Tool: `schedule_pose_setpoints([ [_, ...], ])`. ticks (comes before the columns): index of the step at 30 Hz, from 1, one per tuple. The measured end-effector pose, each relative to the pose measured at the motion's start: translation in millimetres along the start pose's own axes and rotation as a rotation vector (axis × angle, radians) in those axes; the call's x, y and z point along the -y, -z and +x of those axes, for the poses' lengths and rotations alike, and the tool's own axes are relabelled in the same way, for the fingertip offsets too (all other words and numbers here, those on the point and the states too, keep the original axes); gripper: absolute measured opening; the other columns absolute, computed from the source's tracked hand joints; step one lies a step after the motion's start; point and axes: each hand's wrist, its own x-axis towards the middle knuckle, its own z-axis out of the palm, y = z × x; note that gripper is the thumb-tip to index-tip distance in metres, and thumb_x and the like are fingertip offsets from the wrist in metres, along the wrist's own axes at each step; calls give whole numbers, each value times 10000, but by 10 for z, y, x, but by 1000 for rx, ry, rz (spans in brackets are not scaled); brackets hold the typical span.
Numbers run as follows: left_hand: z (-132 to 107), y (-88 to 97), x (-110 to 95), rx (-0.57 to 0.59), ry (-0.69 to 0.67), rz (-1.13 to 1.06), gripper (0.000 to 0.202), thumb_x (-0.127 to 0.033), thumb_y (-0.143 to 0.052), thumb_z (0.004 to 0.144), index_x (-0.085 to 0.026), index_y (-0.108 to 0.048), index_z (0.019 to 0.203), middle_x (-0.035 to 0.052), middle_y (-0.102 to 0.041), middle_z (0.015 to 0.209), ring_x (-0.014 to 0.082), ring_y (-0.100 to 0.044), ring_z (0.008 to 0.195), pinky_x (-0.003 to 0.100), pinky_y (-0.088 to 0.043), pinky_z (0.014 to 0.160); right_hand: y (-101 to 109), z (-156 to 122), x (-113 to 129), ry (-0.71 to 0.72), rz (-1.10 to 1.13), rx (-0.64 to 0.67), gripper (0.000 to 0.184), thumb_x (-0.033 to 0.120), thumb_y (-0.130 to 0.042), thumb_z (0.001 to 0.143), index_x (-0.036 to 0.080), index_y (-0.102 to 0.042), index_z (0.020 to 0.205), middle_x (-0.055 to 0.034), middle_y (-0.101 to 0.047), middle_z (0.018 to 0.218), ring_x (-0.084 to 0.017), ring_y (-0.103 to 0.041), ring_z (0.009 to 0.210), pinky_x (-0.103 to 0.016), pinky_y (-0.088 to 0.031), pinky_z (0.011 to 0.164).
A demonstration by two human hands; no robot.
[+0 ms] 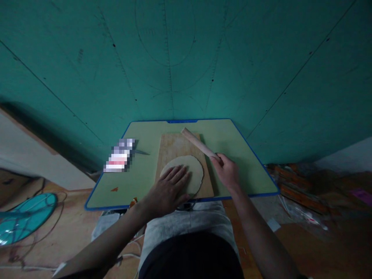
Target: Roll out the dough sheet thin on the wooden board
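Pale dough disc (pixel 194 170) lies flat on wooden board (pixel 174 145), mid green table (pixel 247 162). Left hand (pixel 168 190) rests on its near-left part, fingers (pixel 180 173) spread and released. Right hand (pixel 228 172) is clenched round the near end of the rolling pin (pixel 197 142). Risk: thin sheet may stick to the palm or tear under uneven pressure, and the one-ended grip could let the pin swing.

one dough round (pixel 195 170), one rolling pin (pixel 199 144), one wooden board (pixel 173 147), one blue-edged table (pixel 240 164), one fan (pixel 26 217) at lower left.
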Motion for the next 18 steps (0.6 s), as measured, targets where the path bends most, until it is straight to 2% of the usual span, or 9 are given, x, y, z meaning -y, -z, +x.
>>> schedule_pose_setpoints([
  [3, 22, -38, 13, 10, 33, 5, 709, -573, -386, 984, -149, -291, 1544, 158, -309, 1608, 309, -247, 1502, 515, -264, 1200, 11, 1, 5, 0, 3, 4, 525, 639, -449, 875, 185, -712, 902, -37, -664, 663, -169, -548, 574, -270, -341, 565],
  [6, 71, -85, 3, -17, 101, 14, 674, -556, -375, 995, -138, -336, 1522, 172, -324, 1598, 306, -257, 1499, 521, -250, 1206, 9, 0, 4, 3, 4, 11, 518, 636, -450, 879, 188, -710, 892, -33, -662, 652, -168, -550, 560, -272, -342, 557],
  [10, 43, -25, 89, -88, 115, -58, 658, -573, -395, 982, -140, -408, 1478, 181, -431, 1540, 310, -335, 1466, 519, -314, 1182, -9, -9, -32, 21, -25, -5, 504, 622, -460, 892, 190, -720, 909, -41, -685, 674, -188, -595, 594, -279, -366, 559],
  [12, -37, 103, 195, -186, 188, -110, 568, -523, -387, 998, -153, -474, 1420, 170, -539, 1445, 304, -430, 1406, 507, -391, 1135, -8, -26, -46, 53, -35, -1, 497, 610, -465, 905, 190, -728, 936, -55, -714, 716, -205, -636, 634, -285, -399, 572],
  [14, -133, 265, 301, -341, 332, -149, 472, -446, -376, 1013, -154, -518, 1356, 163, -598, 1349, 284, -535, 1297, 483, -467, 1066, 2, -56, -32, 133, -41, 21, 477, 587, -475, 923, 191, -735, 979, -74, -747, 793, -222, -676, 699, -295, -445, 609],
  [16, -209, 403, 362, -503, 424, -145, 441, -416, -390, 1008, -145, -512, 1334, 167, -599, 1308, 276, -559, 1250, 474, -488, 1037, 16, -100, 24, 280, -55, 58, 431, 545, -502, 940, 192, -737, 1013, -92, -763, 884, -231, -698, 777, -304, -481, 668],
  [18, -236, 465, 365, -559, 433, -125, 423, -403, -397, 1005, -144, -508, 1321, 170, -588, 1307, 276, -552, 1249, 476, -485, 1037, 26, -154, 116, 453, -80, 101, 357, 490, -554, 942, 193, -736, 1019, -101, -761, 941, -231, -697, 830, -310, -495, 716],
])
